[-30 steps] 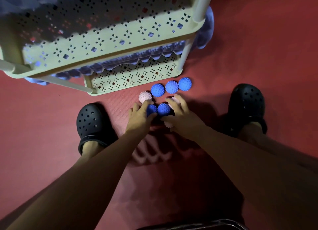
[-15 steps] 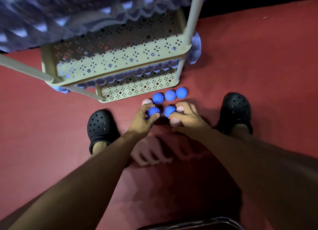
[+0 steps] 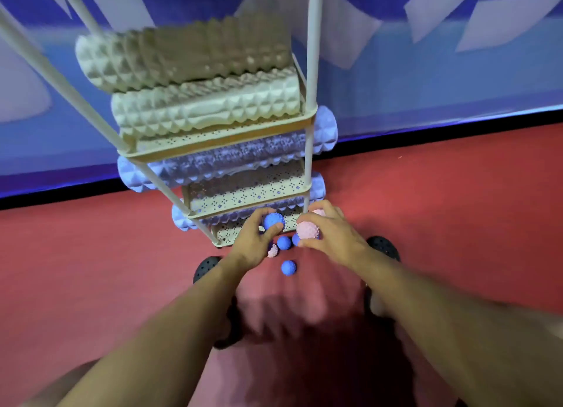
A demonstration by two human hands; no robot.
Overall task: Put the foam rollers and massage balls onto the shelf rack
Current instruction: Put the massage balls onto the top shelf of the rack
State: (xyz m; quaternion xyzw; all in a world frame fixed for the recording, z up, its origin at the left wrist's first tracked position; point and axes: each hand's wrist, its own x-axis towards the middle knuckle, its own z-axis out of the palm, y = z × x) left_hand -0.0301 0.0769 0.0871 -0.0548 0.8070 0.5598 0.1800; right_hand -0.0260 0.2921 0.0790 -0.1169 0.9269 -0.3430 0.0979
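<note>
By rack foot: blue ball (image 3: 274, 220) in left grip (image 3: 254, 243), pink ball (image 3: 307, 230) in right (image 3: 333, 235).

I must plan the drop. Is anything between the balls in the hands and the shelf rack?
Nothing visible blocks them. The left hand holds a blue ball, the right hand a pink ball, both in front of the shelf rack.

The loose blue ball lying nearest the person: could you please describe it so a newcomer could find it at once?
Start at the cream shelf rack and drop to the red floor before it. Between the two forearms lies a blue spiky ball. Unlike the other balls, it sits alone, clear of both hands and nearest the camera.
</note>
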